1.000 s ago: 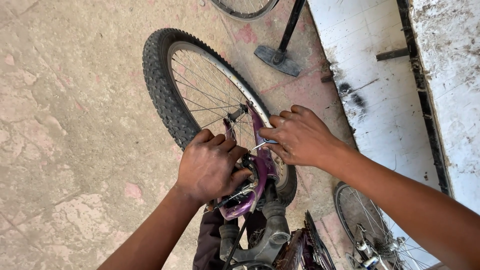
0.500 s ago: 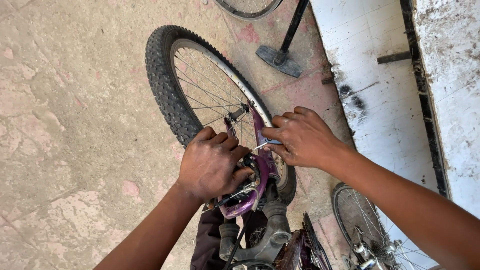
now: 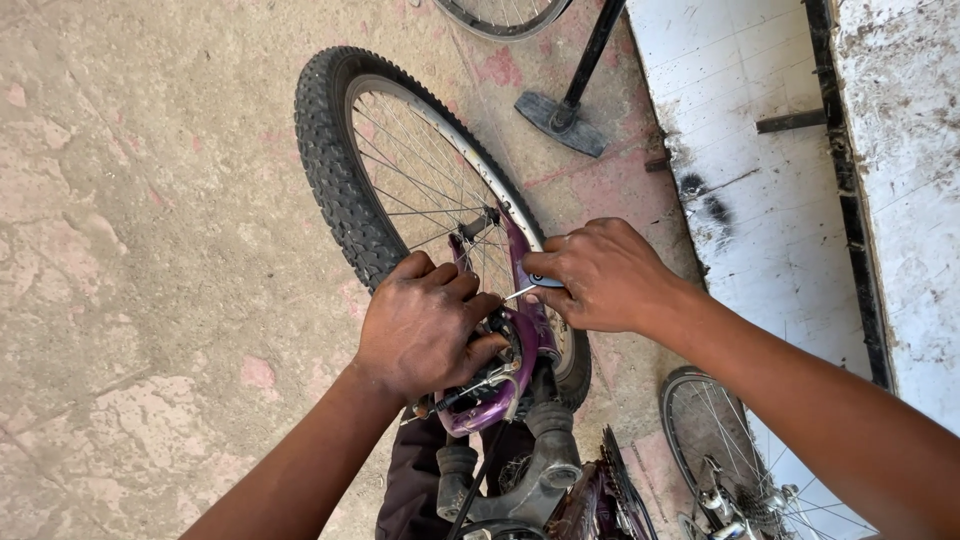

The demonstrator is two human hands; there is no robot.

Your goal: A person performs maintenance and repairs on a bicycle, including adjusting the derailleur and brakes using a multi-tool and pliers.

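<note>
A worn concrete floor (image 3: pixel 150 250), patched with faded pink, is lit by daylight. At the right, a scuffed white wall (image 3: pixel 760 180) is edged by a dark strip (image 3: pixel 850 200).

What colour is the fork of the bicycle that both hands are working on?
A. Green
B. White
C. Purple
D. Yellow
C: the left hand and the right hand meet at a purple fork that straddles the knobby front wheel.
</note>
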